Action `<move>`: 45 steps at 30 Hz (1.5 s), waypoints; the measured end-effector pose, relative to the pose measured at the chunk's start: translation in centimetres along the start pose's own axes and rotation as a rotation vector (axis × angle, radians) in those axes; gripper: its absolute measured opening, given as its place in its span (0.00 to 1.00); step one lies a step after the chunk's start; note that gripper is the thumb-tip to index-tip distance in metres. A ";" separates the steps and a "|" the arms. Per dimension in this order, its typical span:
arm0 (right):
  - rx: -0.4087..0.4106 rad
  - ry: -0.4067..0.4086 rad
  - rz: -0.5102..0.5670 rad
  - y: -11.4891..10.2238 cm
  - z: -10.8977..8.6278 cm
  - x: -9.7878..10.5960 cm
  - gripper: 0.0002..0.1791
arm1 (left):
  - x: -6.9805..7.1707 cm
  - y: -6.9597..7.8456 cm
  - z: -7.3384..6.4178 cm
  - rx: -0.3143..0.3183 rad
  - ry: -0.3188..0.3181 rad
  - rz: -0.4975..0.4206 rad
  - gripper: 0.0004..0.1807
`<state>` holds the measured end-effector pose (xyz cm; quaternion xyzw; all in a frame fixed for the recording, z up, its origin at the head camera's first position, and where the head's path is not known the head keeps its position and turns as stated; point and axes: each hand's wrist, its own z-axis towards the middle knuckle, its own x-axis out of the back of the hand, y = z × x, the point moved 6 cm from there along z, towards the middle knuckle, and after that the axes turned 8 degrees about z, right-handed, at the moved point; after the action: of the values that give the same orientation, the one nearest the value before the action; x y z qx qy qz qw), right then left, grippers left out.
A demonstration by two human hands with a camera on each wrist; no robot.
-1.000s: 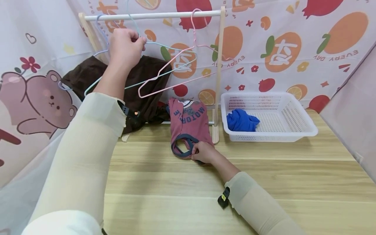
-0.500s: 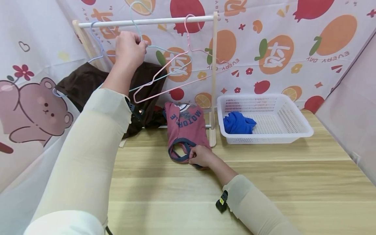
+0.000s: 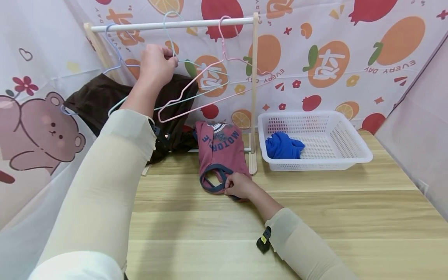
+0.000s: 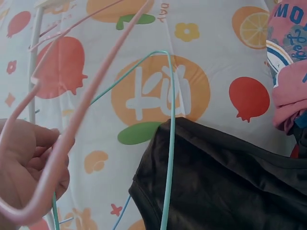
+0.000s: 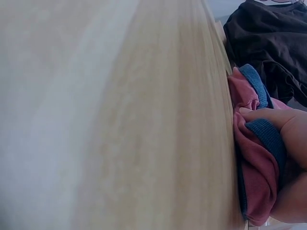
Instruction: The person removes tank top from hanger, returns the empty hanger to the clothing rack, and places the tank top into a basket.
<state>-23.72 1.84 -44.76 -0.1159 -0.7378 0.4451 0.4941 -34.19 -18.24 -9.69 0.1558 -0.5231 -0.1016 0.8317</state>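
In the head view my left hand [image 3: 157,64] is raised just below the rack's rod [image 3: 147,26]. It pinches a mint-green hanger [image 3: 169,37] at the neck, and no garment is on that hanger. The hook crosses the rod in view; I cannot tell whether it rests on it. Low by the rack, my right hand [image 3: 239,184] pinches the navy-trimmed edge of a maroon printed shirt [image 3: 220,151] on the table. The right wrist view has thumb and fingers closing on the shirt's ribbed trim [image 5: 268,139]. Part of the green hanger is hidden behind my left arm.
A pink hanger [image 3: 224,46] hangs on the rod right of my left hand. Farther left, a dark brown garment [image 3: 101,91] hangs from a blue hanger [image 3: 119,54]. At right, a white basket [image 3: 315,165] contains a blue cloth [image 3: 283,146].
My left hand has come down slightly and to the right with the green hanger, its hook now lower over the rod. The right hand keeps its hold on the shirt. The head view has shifted slightly.
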 end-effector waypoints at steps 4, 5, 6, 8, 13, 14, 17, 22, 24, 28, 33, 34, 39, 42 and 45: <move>-0.004 -0.002 0.004 -0.1 0.0 -0.1 0.08 | -0.7 0.3 -0.3 -0.040 -0.067 0.011 0.19; -0.005 -0.002 0.007 -0.1 0.0 -0.1 0.08 | -0.9 0.4 -0.4 -0.048 -0.083 0.015 0.19; -0.006 -0.003 0.009 -0.1 0.0 -0.2 0.08 | -1.0 0.4 -0.4 -0.054 -0.099 0.017 0.19; -0.009 -0.005 0.012 -0.1 0.0 -0.2 0.08 | -1.2 0.4 -0.6 -0.065 -0.124 0.023 0.20; -0.009 -0.008 0.007 -0.2 0.0 -0.2 0.08 | -1.4 0.4 -0.8 -0.069 -0.163 0.024 0.22; -0.008 -0.008 0.006 -0.2 0.0 -0.1 0.08 | -1.4 0.4 -0.8 -0.072 -0.165 0.025 0.22; -0.002 -0.010 0.008 -0.5 0.0 -0.1 0.08 | -1.2 0.1 -1.0 -0.076 -0.164 0.029 0.24; 0.015 -0.013 0.006 -0.4 0.1 -0.3 0.08 | -0.9 -0.5 -1.6 -0.067 -0.161 0.031 0.27; 0.025 -0.013 0.002 -0.3 0.2 -0.4 0.08 | -0.7 -0.7 -1.8 -0.058 -0.161 0.027 0.28; 0.027 -0.018 0.010 -0.2 0.1 -0.3 0.08 | -0.4 -0.8 -2.3 -0.066 -0.135 0.014 0.27; 0.024 -0.041 0.018 -0.1 -0.2 -0.4 0.08 | 0.5 -0.6 -3.2 -0.090 -0.047 -0.016 0.23; 0.032 -0.046 0.014 -0.2 -0.3 -0.4 0.08 | 0.8 -0.5 -3.5 -0.091 -0.027 -0.025 0.23; 0.080 -0.060 -0.028 -0.4 -0.7 -0.5 0.10 | 2.0 0.3 -5.8 -0.125 0.065 -0.079 0.21; 0.097 -0.061 -0.050 -0.5 -1.1 -0.5 0.10 | 2.8 1.1 -7.7 -0.177 0.125 -0.097 0.20; 0.102 -0.069 -0.058 -0.5 -1.4 -0.5 0.10 | 3.8 2.0 -9.8 -0.239 0.209 -0.111 0.18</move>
<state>-22.20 1.98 -44.49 -0.0536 -0.7337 0.4713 0.4865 -23.75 -16.08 -9.74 0.0940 -0.4086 -0.1923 0.8873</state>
